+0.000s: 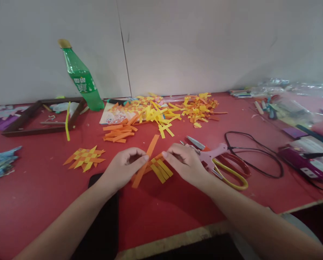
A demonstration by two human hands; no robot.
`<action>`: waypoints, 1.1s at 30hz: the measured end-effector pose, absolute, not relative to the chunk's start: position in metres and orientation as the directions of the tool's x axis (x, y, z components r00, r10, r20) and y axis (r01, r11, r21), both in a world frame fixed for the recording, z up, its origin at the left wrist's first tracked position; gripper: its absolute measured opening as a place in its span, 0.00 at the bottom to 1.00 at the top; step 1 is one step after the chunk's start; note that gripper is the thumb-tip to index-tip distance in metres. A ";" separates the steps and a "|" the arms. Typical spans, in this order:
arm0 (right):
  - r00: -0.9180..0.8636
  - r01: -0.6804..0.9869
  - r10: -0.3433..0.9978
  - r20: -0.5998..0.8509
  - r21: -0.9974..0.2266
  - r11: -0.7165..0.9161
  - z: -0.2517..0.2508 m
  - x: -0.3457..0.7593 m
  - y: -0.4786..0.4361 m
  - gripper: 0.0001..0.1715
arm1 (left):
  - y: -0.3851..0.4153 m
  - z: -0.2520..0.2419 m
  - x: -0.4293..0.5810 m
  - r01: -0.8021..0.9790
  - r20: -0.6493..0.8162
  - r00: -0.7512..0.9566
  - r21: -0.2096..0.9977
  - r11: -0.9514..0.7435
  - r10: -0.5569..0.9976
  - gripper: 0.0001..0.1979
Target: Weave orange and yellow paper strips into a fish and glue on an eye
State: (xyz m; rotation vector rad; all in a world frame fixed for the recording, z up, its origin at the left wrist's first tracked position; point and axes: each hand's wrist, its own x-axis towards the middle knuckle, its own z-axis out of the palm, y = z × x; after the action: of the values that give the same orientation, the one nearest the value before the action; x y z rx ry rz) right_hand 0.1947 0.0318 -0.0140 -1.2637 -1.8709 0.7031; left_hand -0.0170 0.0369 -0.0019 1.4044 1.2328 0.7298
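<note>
Between thumb and fingers my left hand pinches an orange paper strip, which slants up and away from me. My right hand is closed on the edge of a small woven paper piece, made of yellow and orange strips with yellow ends hanging toward me. The two hands are close together just above the red table. To the left of them lies a woven orange and yellow paper fish. Loose orange strips lie beyond my left hand, and a heap of yellow strips is behind them.
Scissors and a pink glue gun lie by my right forearm, with a black cord beyond. A green bottle leans at the back left beside a brown frame. A black phone-like slab is under my left forearm.
</note>
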 end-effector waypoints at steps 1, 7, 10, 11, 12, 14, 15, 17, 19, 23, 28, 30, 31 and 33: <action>-0.251 0.506 0.928 0.275 -0.780 0.368 -0.014 0.194 0.031 0.20 | 0.037 -0.002 -0.018 0.285 -0.205 0.314 0.952 0.113 0.927 0.14; -0.307 0.478 0.916 0.258 -0.790 0.383 -0.014 0.195 0.031 0.22 | 0.035 -0.002 -0.020 0.362 -0.200 0.430 0.932 0.035 0.881 0.13; -0.326 0.534 0.911 0.253 -0.746 0.398 -0.013 0.198 0.034 0.25 | 0.034 -0.003 -0.020 0.495 -0.146 0.402 0.865 -0.080 0.904 0.10; -0.326 0.558 0.912 0.249 -0.728 0.398 -0.013 0.198 0.034 0.25 | 0.034 -0.003 -0.020 0.535 -0.136 0.392 0.838 -0.105 0.910 0.09; -0.319 0.578 0.913 0.254 -0.711 0.400 -0.013 0.198 0.034 0.24 | 0.034 -0.004 -0.020 0.566 -0.131 0.388 0.815 -0.124 0.912 0.09; -0.273 0.602 0.918 0.287 -0.693 0.396 -0.014 0.199 0.032 0.19 | 0.033 -0.004 -0.020 0.609 -0.138 0.395 0.780 -0.147 0.908 0.09; -0.241 0.604 0.921 0.307 -0.695 0.390 -0.014 0.199 0.031 0.15 | 0.033 -0.005 -0.021 0.626 -0.146 0.401 0.765 -0.154 0.905 0.09; -0.187 0.593 0.922 0.338 -0.710 0.380 -0.016 0.199 0.029 0.10 | 0.032 -0.006 -0.022 0.655 -0.158 0.408 0.736 -0.168 0.899 0.09; -0.191 0.585 0.915 0.355 -0.707 0.397 -0.018 0.200 0.028 0.09 | 0.032 -0.007 -0.022 0.681 -0.153 0.422 0.705 -0.201 0.893 0.09; -0.313 0.640 0.888 0.336 -0.617 0.459 -0.021 0.201 0.031 0.08 | 0.031 -0.009 -0.022 0.706 -0.145 0.462 0.657 -0.264 0.875 0.11; -0.452 0.686 0.864 0.223 -0.532 0.496 -0.025 0.201 0.033 0.05 | 0.030 -0.009 -0.019 0.732 -0.118 0.487 0.596 -0.330 0.866 0.14; -0.464 0.688 0.862 0.205 -0.529 0.497 -0.025 0.202 0.033 0.06 | 0.029 -0.010 -0.018 0.734 -0.117 0.514 0.573 -0.365 0.850 0.12; -0.463 0.685 0.865 0.194 -0.541 0.489 -0.025 0.202 0.033 0.07 | 0.029 -0.010 -0.018 0.738 -0.118 0.530 0.551 -0.389 0.840 0.11; -0.455 0.674 0.875 0.166 -0.578 0.460 -0.023 0.203 0.034 0.09 | 0.030 -0.011 -0.017 0.749 -0.125 0.560 0.500 -0.436 0.819 0.10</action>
State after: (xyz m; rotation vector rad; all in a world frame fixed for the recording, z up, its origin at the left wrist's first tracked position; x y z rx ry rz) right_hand 0.2026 0.0340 -0.0232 -1.2960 -2.2697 0.6099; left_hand -0.0169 0.0299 -0.0107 2.2894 1.2579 0.1847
